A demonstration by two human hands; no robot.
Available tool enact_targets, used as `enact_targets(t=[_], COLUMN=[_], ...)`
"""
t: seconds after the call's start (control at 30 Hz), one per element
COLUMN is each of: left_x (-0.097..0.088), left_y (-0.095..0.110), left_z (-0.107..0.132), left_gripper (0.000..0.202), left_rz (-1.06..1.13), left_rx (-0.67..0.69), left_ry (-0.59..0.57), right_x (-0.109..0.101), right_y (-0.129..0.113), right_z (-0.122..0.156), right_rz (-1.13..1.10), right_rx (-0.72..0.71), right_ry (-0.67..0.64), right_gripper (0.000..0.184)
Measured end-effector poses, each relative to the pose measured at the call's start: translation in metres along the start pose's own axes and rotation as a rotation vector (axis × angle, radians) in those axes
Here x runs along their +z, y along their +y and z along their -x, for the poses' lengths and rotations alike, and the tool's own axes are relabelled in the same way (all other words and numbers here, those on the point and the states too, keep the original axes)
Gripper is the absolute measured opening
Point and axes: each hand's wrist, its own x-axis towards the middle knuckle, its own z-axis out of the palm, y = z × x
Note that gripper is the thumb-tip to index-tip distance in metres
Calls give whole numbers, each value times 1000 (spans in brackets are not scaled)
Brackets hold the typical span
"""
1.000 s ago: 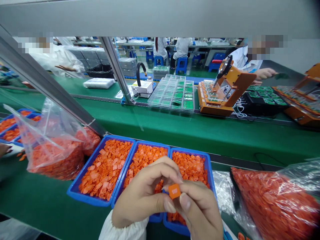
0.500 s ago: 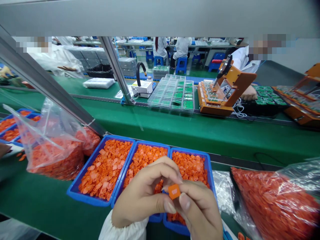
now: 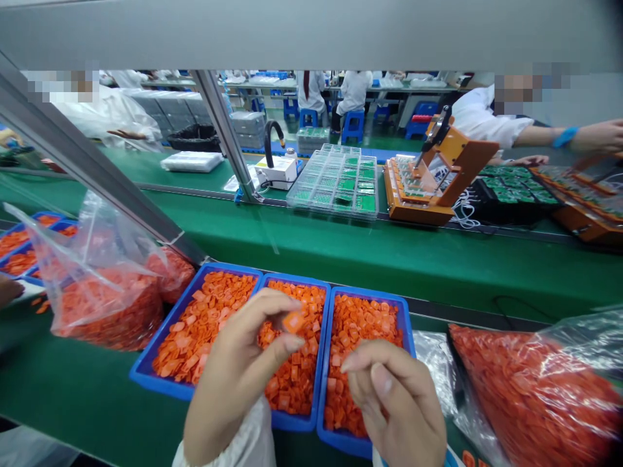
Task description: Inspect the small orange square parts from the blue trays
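My left hand (image 3: 243, 363) pinches a small orange square plastic piece (image 3: 293, 322) between thumb and index finger, above the middle blue tray (image 3: 321, 363). Over the front of the right blue tray (image 3: 411, 324), my right hand (image 3: 402, 395) has its fingers curled with the thumb against them. Whatever it may hold is hidden. The left blue tray (image 3: 146, 373) lies beside the other two. All three contain many loose orange pieces like the pinched one.
Clear bags of orange pieces stand left (image 3: 107, 305) and lie right (image 3: 535, 389). Across the green bench are a clear compartment tray (image 3: 335, 185) with green boards, an orange fixture (image 3: 421, 211) and a co-worker's arm (image 3: 540, 135). A metal post (image 3: 121, 175) slants at left.
My hands have parted: the left moved left and up with the orange piece, while the right moved slightly right. Across the bench, a co-worker's arm has reached out to the right.
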Motion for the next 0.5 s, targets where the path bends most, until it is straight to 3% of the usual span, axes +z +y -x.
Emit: enact_targets(t=[0.13,0.3,0.4,0.5], left_x=[-13,-8,5,24], left_y=[-4,4,19,30], left_z=[-3,-1,3,3], left_gripper=[21,23,12,8], left_rz=[-436,-519,-414,-369], left_rx=[-68,32,207,355], left_ry=[64,19,-126,-353], right_x=[5,6,5,2], right_y=[-8,-12,-14,-13], right_z=[-6,-11,-16,-22], right_rz=[-199,-428,-625,-758], right_rx=[7,72,168,260], right_ry=[-31,-15,30,135], right_gripper=[28,24,22,21])
